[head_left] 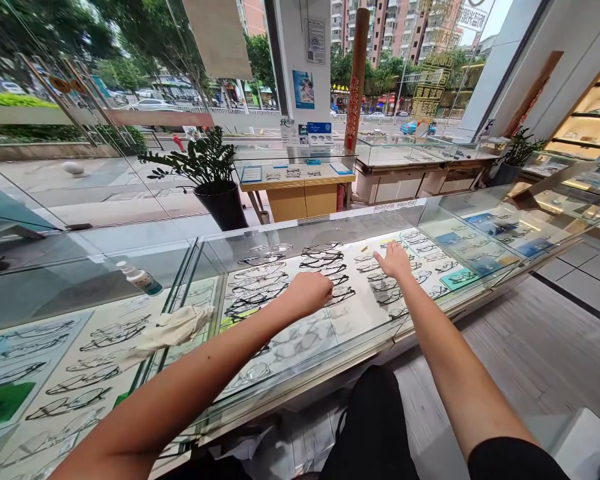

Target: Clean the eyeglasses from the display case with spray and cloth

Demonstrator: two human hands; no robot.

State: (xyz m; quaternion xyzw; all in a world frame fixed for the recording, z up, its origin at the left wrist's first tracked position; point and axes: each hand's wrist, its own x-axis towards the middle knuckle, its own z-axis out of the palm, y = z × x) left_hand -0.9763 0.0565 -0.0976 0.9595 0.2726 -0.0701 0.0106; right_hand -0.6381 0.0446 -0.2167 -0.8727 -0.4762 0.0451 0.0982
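Observation:
My left hand is closed over the middle of a glass display case, fingers curled under. Whatever it grips, if anything, is hidden. Dark eyeglasses show just beside its knuckles, and a column of eyeglasses runs behind it. To the right, my right hand is open, thumb and fingers apart, over another group of eyeglasses. Nothing shows in it. Whether either hand touches the glass or the frames, I cannot tell. Left of my hands lie more eyeglasses in rows.
A crumpled cream cloth and a white spray bottle lie on the glass at the left. Further cases continue right. Behind stand a potted plant and a wooden cabinet. My knee is close to the case's front edge.

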